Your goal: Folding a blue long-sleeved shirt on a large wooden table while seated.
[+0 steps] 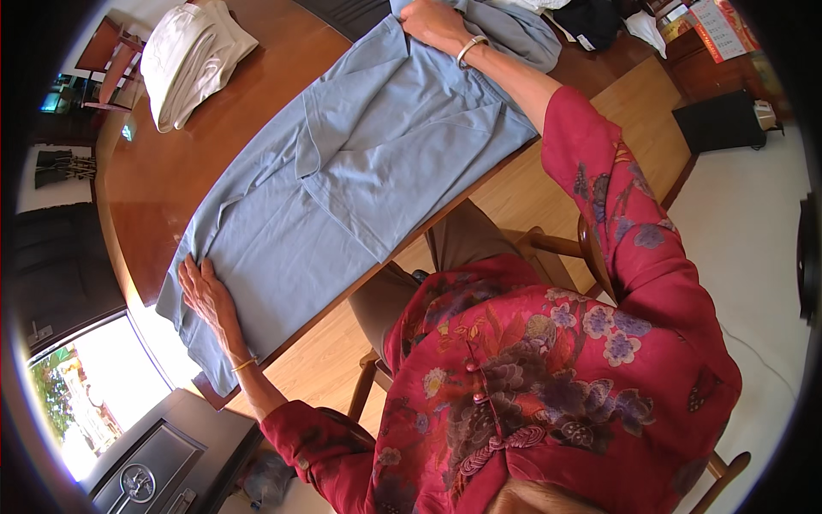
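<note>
A light blue-grey garment (359, 167) lies lengthwise along the near side of a brown wooden table, with folds and creases across it. A gathered band shows at its right part. My left hand (209, 302) lies palm down with fingers apart on its left end; a thin yellow bangle is on that wrist. At the garment's far right corner, my right hand (437, 24) has its fingers curled round the cloth; a silver-coloured bangle is on that wrist. More blue-grey cloth (520, 35) lies bunched just beyond my right hand.
Folded off-white cloth (189, 64) sits on the table (160, 173) at the far left. Dark and white clothes (591, 22) lie at the back right. Wooden chair parts (559, 244) stand close to my body. A black box (719, 121) is on the floor at the right.
</note>
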`<action>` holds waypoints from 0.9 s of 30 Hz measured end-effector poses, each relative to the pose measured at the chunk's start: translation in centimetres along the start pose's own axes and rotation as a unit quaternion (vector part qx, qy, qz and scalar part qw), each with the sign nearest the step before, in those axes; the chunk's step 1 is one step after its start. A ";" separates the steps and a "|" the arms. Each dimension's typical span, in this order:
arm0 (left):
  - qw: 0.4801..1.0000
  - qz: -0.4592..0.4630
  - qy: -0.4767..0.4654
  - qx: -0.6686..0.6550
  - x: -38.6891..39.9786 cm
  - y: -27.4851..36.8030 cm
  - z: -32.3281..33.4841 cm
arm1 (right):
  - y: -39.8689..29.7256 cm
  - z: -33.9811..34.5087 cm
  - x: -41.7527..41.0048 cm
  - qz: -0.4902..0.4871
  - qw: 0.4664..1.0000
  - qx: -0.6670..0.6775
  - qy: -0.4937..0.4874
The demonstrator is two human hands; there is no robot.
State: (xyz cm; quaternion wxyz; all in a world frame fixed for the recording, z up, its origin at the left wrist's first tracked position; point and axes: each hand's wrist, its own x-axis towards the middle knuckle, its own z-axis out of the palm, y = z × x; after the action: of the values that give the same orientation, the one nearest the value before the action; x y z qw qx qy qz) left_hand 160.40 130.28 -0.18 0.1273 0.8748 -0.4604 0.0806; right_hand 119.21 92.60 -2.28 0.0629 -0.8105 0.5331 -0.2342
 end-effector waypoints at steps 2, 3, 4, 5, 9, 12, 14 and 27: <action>1.000 0.011 0.006 0.000 0.4 0.3 0.4 | 1.2 -0.3 -0.1 0.042 0.996 0.046 0.062; 1.000 0.010 0.005 0.001 0.3 -0.2 0.4 | 0.7 -0.4 -0.3 0.042 0.996 0.047 0.060; 1.000 0.011 0.002 0.008 0.2 -0.8 0.4 | 0.3 -0.6 -0.6 0.027 0.996 0.048 0.071; 1.000 0.013 -0.001 0.015 0.1 -1.2 0.4 | -0.1 -0.8 -0.8 0.012 0.995 0.049 0.082; 1.000 0.017 -0.001 0.014 0.3 -0.6 0.6 | 0.2 -1.6 -1.0 -0.008 0.997 0.026 0.076; 1.000 0.000 -0.003 0.018 0.1 -0.5 0.5 | -0.6 -2.3 -1.5 0.002 0.995 0.004 0.095; 1.000 0.007 0.002 0.006 0.4 0.2 0.7 | 0.8 -3.1 -1.4 0.059 0.986 0.046 0.151; 1.000 -0.001 -0.004 0.013 0.6 -0.3 0.6 | 2.0 -7.1 -11.8 -0.272 0.950 -0.152 0.024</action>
State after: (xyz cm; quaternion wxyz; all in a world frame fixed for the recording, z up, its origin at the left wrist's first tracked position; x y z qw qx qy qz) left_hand 161.03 129.79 -0.63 0.1141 0.8773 -0.4588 0.0824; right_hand 110.59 103.39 -0.44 -0.1402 -0.9189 0.3232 -0.1774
